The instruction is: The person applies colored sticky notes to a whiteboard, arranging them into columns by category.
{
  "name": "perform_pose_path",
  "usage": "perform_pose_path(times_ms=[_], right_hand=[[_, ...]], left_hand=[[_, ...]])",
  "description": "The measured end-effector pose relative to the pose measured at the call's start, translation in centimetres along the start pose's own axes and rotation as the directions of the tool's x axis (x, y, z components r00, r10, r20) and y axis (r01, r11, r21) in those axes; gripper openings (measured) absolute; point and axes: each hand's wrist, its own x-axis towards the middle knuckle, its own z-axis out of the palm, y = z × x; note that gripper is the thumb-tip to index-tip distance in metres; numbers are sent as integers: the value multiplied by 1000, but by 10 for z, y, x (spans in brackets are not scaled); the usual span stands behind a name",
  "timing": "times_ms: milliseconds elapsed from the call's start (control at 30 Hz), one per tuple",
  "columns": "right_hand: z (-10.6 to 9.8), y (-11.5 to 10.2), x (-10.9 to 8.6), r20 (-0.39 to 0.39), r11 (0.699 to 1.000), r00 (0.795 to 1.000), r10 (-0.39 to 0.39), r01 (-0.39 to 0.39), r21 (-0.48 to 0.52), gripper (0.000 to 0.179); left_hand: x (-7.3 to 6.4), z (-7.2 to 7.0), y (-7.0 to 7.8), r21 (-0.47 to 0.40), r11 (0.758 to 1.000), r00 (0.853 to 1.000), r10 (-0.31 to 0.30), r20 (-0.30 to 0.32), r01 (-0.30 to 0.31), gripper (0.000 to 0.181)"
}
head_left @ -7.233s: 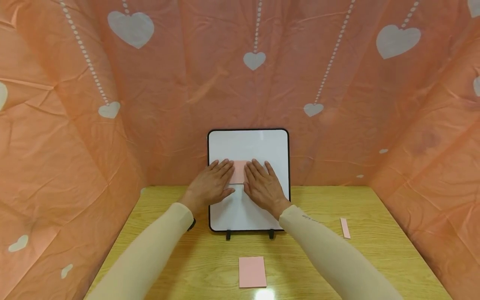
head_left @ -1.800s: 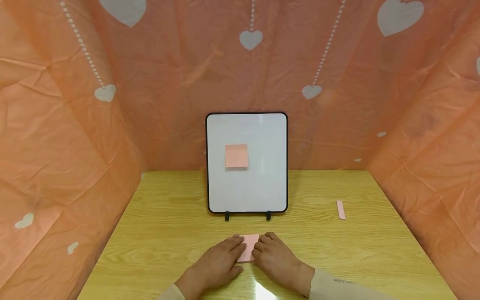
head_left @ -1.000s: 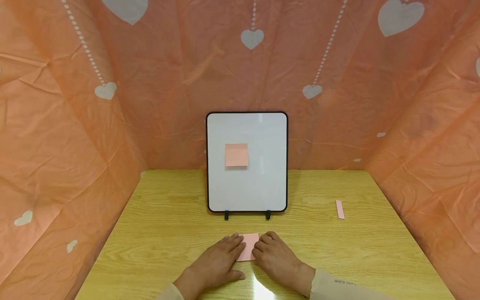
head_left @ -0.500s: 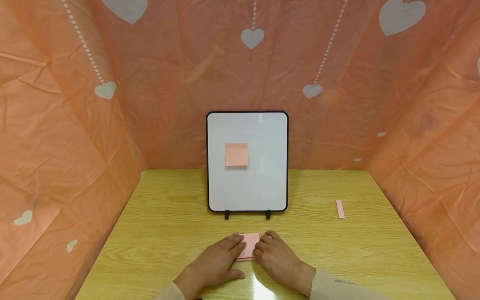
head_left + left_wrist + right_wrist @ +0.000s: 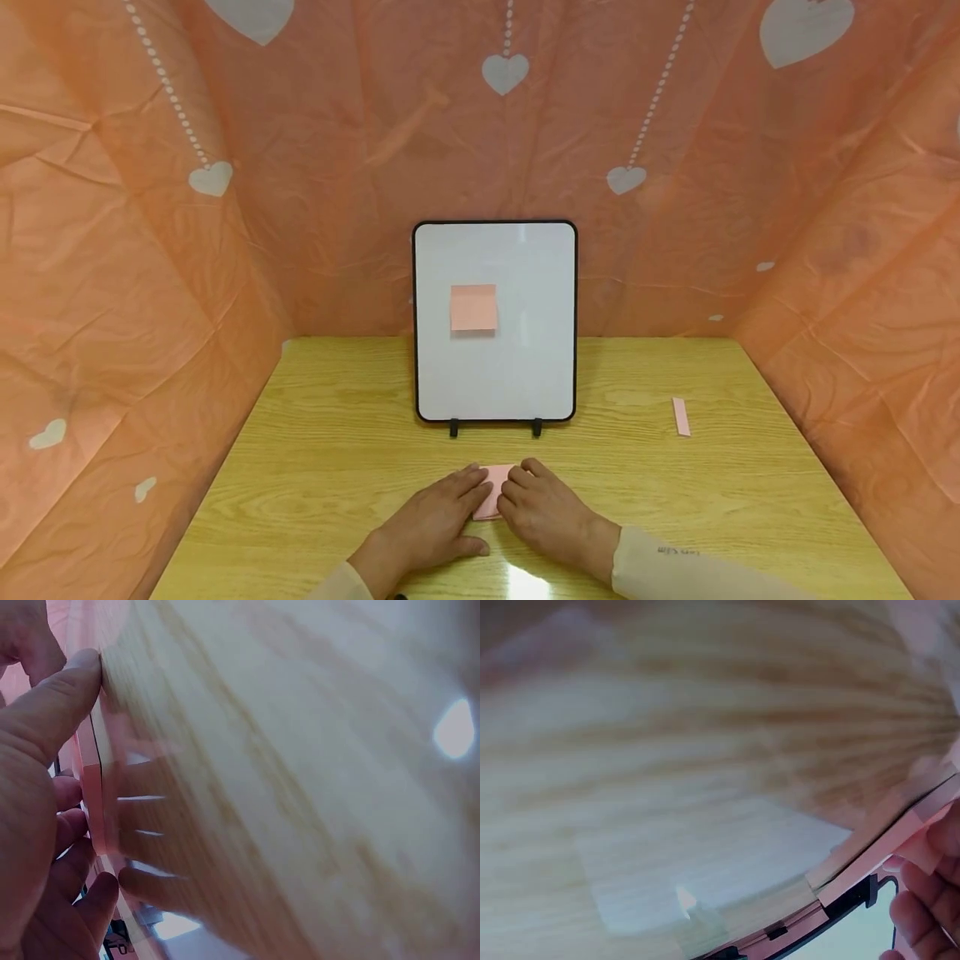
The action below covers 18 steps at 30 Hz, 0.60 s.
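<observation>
On the table lies a pad of pink sticky notes [image 5: 491, 498], partly covered by both hands. My left hand [image 5: 431, 523] rests its extended fingers on the pad's left side, thumb apart on the near side. From the right, the curled fingers of my right hand [image 5: 551, 515] pinch the right edge of the top note. In the right wrist view, a corner of that sticky note [image 5: 922, 851] bends up from the stack at the fingertips. Another pink sticky note [image 5: 473, 307] is stuck left of centre on the whiteboard [image 5: 495, 375].
The black-framed whiteboard stands upright on two small black feet [image 5: 537, 427] behind the hands. A narrow pink strip [image 5: 681, 417] lies at the right of the wooden table [image 5: 337, 400]. An orange sheet with white hearts [image 5: 337, 275] encloses the back and sides.
Earlier both hands pressed the note on the whiteboard; they have since come down to the pad. Over the last second my right hand has moved slightly left, lifting the top note's edge.
</observation>
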Motion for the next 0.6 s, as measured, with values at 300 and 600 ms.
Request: perform_pose_path(times_ms=[300,600], right_hand=[[-3,0,1,-4,1000,1000,16,-16,8,8],[1,0,2,-20,1000,1000,6,-6,16,13]], left_hand=[[0,1,-1,-34,999,1000,-8,3,8,81],[0,2,-1,-38,999,1000,-8,3,8,82]])
